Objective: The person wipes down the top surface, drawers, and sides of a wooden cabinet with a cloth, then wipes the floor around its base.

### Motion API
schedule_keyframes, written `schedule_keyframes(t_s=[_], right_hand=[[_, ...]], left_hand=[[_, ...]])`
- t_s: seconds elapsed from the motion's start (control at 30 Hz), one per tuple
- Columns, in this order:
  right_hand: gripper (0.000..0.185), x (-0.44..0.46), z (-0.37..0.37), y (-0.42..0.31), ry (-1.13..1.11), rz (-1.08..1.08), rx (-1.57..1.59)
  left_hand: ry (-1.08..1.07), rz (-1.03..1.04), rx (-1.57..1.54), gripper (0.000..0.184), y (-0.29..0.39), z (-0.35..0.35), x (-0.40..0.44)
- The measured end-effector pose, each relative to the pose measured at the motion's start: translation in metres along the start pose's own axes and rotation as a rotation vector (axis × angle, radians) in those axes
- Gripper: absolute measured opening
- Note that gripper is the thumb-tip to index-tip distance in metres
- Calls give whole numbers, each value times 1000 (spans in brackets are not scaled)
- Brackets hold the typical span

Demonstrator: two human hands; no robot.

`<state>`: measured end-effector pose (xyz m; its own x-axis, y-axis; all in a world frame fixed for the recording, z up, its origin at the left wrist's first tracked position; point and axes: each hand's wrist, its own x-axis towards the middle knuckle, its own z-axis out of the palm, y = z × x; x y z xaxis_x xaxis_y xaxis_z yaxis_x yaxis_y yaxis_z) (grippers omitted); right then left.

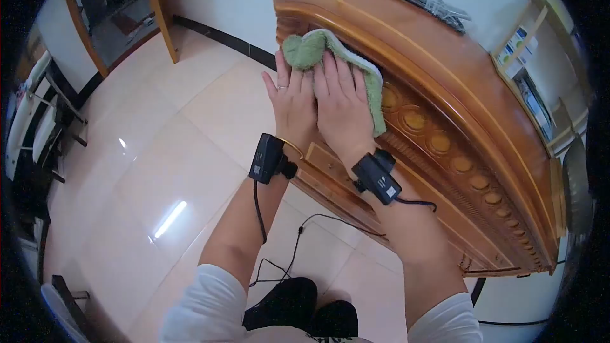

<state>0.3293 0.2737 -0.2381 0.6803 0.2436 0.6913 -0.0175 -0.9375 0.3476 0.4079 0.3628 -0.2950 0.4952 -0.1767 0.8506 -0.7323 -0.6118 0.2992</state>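
Observation:
A green towel (305,52) with a whitish edge lies bunched and draped against the carved front of a brown wooden cabinet (406,32). My right hand (343,98) presses flat on the towel, fingers stretched out toward its upper fold. Beside it, my left hand (295,98) has its fingers extended to the towel's bunched left end, near the cabinet's corner. Its thumb stands apart, and a ring shows on one finger. The two hands touch or nearly touch. Each wrist carries a strapped black device with a cable.
Dark cables (413,0) lie on the cabinet's top against the wall. A thin black cord (298,235) trails over the tiled floor (159,171) near my legs. Chairs (47,114) stand at the left, by an open doorway (121,13). Wooden shelves (527,70) are at the right.

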Motion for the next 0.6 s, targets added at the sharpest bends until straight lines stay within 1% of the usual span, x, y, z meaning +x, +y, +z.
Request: schedule_keyframes(t_s=[0.1, 0.2, 0.27, 0.3, 0.37, 0.4, 0.5, 0.53, 0.6], right_hand=[[50, -7, 7, -6, -67, -2, -11], [50, -18, 4, -17, -105, 27, 54], [50, -32, 0, -26, -257, 29, 28], [50, -39, -3, -29, -332, 26, 12], [53, -52, -14, -34, -474, 188, 284], [55, -57, -18, -35, -543, 267, 419], [59, -71, -27, -37, -204, 251, 563], [60, -71, -34, -38, -175, 243, 561], [64, -60, -41, -32, -78, 160, 557]], left_hand=[[-61, -17, -13, 52, -5, -3, -12], [-150, -24, -70, 51, -12, -8, -36], [-200, -27, -106, 51, -9, -18, -53], [-230, -76, -257, 51, -8, -23, -57], [-278, -172, -560, 50, -6, -33, -63], [-222, -206, -548, 44, -1, -39, -69], [-51, -226, -589, 40, 12, -40, -70], [4, -230, -622, 41, 16, -38, -64], [105, -237, -688, 44, 23, -36, -47]])
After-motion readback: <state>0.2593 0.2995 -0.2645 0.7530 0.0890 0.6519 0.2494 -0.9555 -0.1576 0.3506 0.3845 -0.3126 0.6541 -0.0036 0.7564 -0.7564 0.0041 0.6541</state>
